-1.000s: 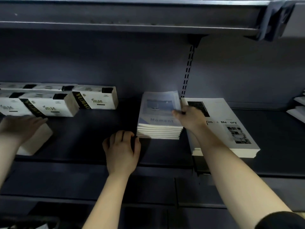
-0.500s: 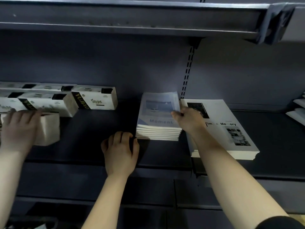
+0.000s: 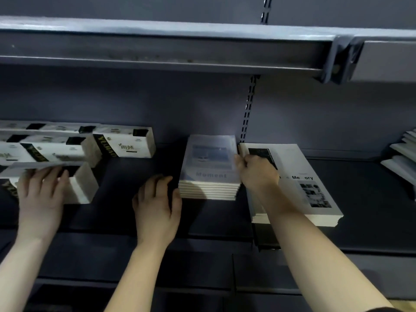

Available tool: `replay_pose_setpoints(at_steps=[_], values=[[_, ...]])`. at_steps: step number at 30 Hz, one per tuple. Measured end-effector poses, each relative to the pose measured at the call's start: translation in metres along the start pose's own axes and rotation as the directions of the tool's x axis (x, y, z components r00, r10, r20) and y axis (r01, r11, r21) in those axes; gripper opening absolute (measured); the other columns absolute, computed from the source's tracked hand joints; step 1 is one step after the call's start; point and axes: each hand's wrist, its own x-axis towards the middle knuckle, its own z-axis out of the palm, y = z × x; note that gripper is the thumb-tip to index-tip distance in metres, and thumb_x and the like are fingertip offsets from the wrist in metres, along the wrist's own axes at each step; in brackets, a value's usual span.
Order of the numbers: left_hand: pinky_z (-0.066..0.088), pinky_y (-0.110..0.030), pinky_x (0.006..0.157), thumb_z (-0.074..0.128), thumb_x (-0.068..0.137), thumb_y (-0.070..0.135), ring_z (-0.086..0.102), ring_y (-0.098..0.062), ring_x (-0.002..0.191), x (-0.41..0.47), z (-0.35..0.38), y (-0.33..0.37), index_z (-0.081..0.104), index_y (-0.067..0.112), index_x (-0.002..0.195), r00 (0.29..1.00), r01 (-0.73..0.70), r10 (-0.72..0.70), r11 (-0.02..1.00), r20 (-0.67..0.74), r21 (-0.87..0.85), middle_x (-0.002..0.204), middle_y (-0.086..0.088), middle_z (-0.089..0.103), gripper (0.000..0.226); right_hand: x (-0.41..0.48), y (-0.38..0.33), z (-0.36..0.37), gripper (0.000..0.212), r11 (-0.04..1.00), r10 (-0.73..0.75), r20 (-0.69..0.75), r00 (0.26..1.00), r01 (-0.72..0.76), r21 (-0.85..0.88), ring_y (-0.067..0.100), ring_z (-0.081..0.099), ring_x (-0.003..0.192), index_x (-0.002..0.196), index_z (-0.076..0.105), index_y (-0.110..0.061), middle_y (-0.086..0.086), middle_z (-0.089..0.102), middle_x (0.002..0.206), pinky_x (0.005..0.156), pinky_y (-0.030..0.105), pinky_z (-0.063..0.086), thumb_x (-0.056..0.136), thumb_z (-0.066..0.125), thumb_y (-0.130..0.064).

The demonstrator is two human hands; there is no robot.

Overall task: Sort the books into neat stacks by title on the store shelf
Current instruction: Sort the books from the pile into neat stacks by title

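Books titled "Moment" (image 3: 210,167) sit as one stack midway along the store shelf (image 3: 135,217), their edges nearly flush. The right hand (image 3: 257,174) grips the stack's right side, with the thumb on the top cover and the fingers curled against the edge. That edge lies just beside the "Time Memory" stack (image 3: 315,199), whose front edge is a little uneven. The left hand (image 3: 157,206) has its fingers curled at the stack's front-left corner, thumb touching it; whether they grasp anything I cannot tell.

Over the last second both hands have barely shifted and the stack has stayed put, so this looks like final squaring rather than moving. The real change is off to the left. A third hand (image 3: 42,194) has slid a tissue pack (image 3: 83,188) back toward the other packs (image 3: 126,143), which has no bearing on the books.
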Motion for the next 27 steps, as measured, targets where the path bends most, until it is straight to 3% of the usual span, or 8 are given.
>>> replay_pose_setpoints(at_steps=[3,7,12,16,21,24,27], values=[[0.035,-0.053,0.095,0.032,0.089,0.042,0.046,-0.033,0.116,0.008,0.002,0.022,0.057,0.015,0.118,0.994,-0.091,0.085,0.991,0.067,0.098,0.128,-0.008,0.052,0.046,-0.001,0.015,-0.01,0.043,0.993,-0.008,-0.058,0.998,0.015,0.118,0.033,0.064,0.089,0.082,0.055,-0.016,0.012,0.067,0.091,0.067,0.032,0.042,0.099,0.034,-0.048],[0.033,-0.052,0.1,0.03,0.09,0.043,0.047,-0.031,0.117,0.013,0.015,0.067,0.053,0.016,0.124,0.98,-0.176,0.161,0.977,0.116,0.124,0.128,-0.007,0.054,0.049,-0.002,0.051,-0.033,0.03,0.991,-0.032,-0.133,0.991,0.049,0.128,0.028,0.063,0.084,0.093,0.063,-0.013,0.007,0.067,0.086,0.064,0.028,0.04,0.097,0.047,-0.038],[0.039,-0.047,0.094,0.029,0.09,0.042,0.055,-0.032,0.106,0.015,0.045,0.145,0.058,0.014,0.118,0.952,-0.274,0.258,0.958,0.165,0.085,0.117,-0.01,0.06,0.049,-0.004,0.126,-0.076,0.018,0.974,-0.018,-0.161,0.987,0.054,0.222,0.023,0.064,0.076,0.088,0.066,-0.013,0.003,0.068,0.082,0.068,0.033,0.053,0.093,0.056,-0.027],[0.037,-0.046,0.098,0.025,0.089,0.044,0.054,-0.027,0.109,0.001,0.078,0.226,0.056,0.02,0.12,0.92,-0.348,0.328,0.935,0.217,0.063,0.119,-0.005,0.059,0.049,-0.007,0.204,-0.123,0.011,0.967,-0.009,-0.164,0.986,0.051,0.251,0.018,0.064,0.075,0.084,0.065,-0.015,0.002,0.068,0.081,0.064,0.026,0.047,0.092,0.058,-0.02],[0.038,-0.046,0.097,0.027,0.091,0.043,0.057,-0.028,0.104,-0.029,0.123,0.336,0.058,0.018,0.119,0.916,-0.354,0.34,0.935,0.215,0.03,0.116,-0.006,0.062,0.049,-0.008,0.301,-0.176,0.012,0.972,-0.02,-0.24,0.971,0.075,0.221,0.026,0.067,0.089,0.092,0.07,-0.013,0.008,0.073,0.091,0.069,0.028,0.047,0.088,0.059,-0.018],[0.034,-0.043,0.1,0.022,0.09,0.046,0.054,-0.027,0.11,-0.051,0.144,0.397,0.055,0.021,0.123,0.918,-0.339,0.326,0.94,0.226,0.021,0.123,-0.004,0.059,0.054,-0.007,0.352,-0.206,0.013,0.977,-0.058,-0.247,0.967,0.106,0.184,0.031,0.067,0.09,0.09,0.07,-0.012,0.012,0.072,0.09,0.074,0.033,0.049,0.088,0.06,-0.018],[0.032,-0.042,0.1,0.018,0.089,0.048,0.051,-0.026,0.116,-0.067,0.162,0.442,0.052,0.022,0.128,0.926,-0.309,0.295,0.951,0.236,0.022,0.129,-0.004,0.056,0.058,-0.006,0.394,-0.232,0.016,0.976,-0.081,-0.248,0.965,0.128,0.177,0.028,0.066,0.091,0.093,0.072,-0.012,0.01,0.072,0.093,0.073,0.029,0.047,0.088,0.058,-0.018]])
